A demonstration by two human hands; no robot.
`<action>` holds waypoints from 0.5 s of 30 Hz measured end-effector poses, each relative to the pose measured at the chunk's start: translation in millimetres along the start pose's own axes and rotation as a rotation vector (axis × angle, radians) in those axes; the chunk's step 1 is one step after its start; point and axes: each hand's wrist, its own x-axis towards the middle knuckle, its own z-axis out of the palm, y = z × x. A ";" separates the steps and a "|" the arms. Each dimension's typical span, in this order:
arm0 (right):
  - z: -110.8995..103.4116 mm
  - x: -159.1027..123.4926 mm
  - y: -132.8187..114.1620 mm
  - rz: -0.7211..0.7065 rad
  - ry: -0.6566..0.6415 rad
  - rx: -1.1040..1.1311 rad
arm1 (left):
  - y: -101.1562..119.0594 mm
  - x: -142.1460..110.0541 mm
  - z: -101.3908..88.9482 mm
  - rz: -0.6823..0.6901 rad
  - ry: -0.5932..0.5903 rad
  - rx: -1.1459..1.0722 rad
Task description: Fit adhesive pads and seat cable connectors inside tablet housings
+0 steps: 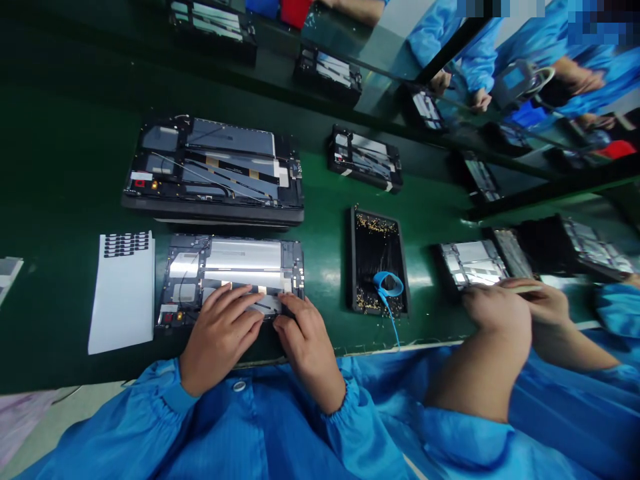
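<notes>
Device (243, 255), uncovered, lies flat on green worktop (325, 227) beside white sheet (123, 300) — left hand (223, 333) and right hand (307, 340) touch it, fingers (235, 303) bent, grasp impossible to tell.

Open elec. device (243, 255), blk/silver innards up, flat on grn table (325, 257)

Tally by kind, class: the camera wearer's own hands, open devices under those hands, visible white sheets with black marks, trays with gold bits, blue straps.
Hands, left hand and right hand: 2
Open device: 1
White sheet: 1
Black tray: 1
Blue strap: 1
Total: 6
</notes>
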 end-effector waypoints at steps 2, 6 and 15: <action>0.0 1.2 -0.4 -0.004 -0.003 -0.005 | 0.1 -0.2 0.1 -0.011 -0.009 -0.006; 0.0 3.1 -2.0 0.003 -0.006 -0.012 | 0.7 -1.1 1.1 -0.036 -0.020 -0.029; -1.7 4.5 -4.1 0.013 -0.027 -0.003 | 2.7 -0.2 3.4 -0.053 -0.020 -0.056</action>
